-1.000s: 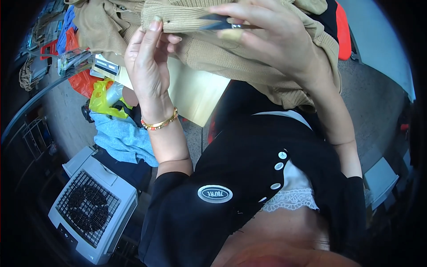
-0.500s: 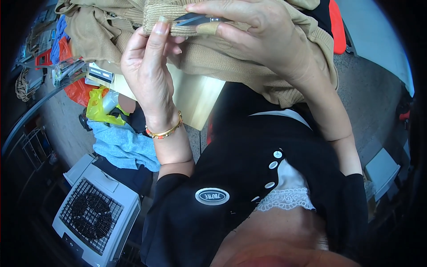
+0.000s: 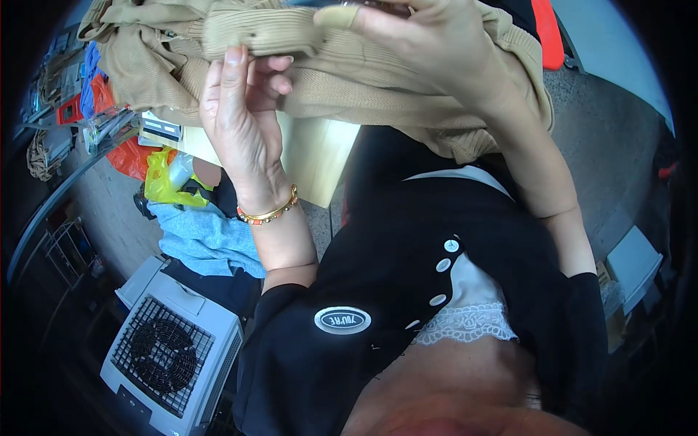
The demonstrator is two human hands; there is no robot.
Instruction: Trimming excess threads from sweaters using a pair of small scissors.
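A tan knitted sweater [image 3: 378,91] lies bunched across the top of the view, over my lap and a pale board. My left hand [image 3: 243,123] pinches its thick ribbed edge [image 3: 254,33] from below, thumb in front and the other fingers partly behind. A gold bangle circles that wrist. To the right, above the knit, my right hand [image 3: 436,47] is partly cut off by the upper border. It holds small thread snips [image 3: 385,7], of which only a dark blurred part shows. A tan cover sits on the right thumb.
The pale board [image 3: 320,156] juts out under the sweater. Left of it are a yellow plastic bag [image 3: 163,178], a red bag [image 3: 131,156] and a light blue knit [image 3: 207,236]. A grey fan unit [image 3: 171,349] stands lower left. A white panel [image 3: 618,43] rises at the upper right.
My right hand and the snips have lifted up and away from the ribbed edge. My left hand has dropped slightly, the ribbing now blurred by motion.
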